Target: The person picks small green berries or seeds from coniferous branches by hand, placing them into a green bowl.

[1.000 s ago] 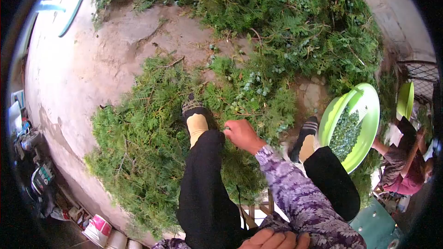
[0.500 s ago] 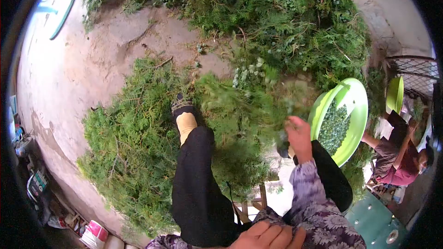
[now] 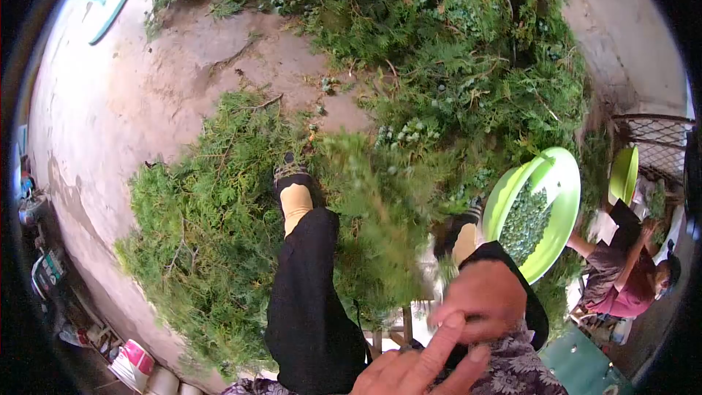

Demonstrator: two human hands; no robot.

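Note:
My right hand [image 3: 479,298] is closed around the stem end of a leafy green branch [image 3: 365,205], which is blurred and stretches up and left over my legs. My left hand [image 3: 413,367] is at the bottom edge just below it, fingers spread, its index finger reaching up against the right hand. It holds nothing that I can see. A lime-green basin [image 3: 561,175] with small green berries [image 3: 523,223] sits on the ground right of my right foot [image 3: 457,238].
Cut green branches lie in a pile [image 3: 197,234] around my left foot [image 3: 292,184] and in a bigger heap [image 3: 453,44] beyond. Another person [image 3: 621,278] sits at the right beside a second green basin [image 3: 623,172]. Cans and clutter [image 3: 135,362] line the lower left.
My right hand has pulled back from the basin toward my lap with the branch. My left hand has opened and raised its index finger to meet it.

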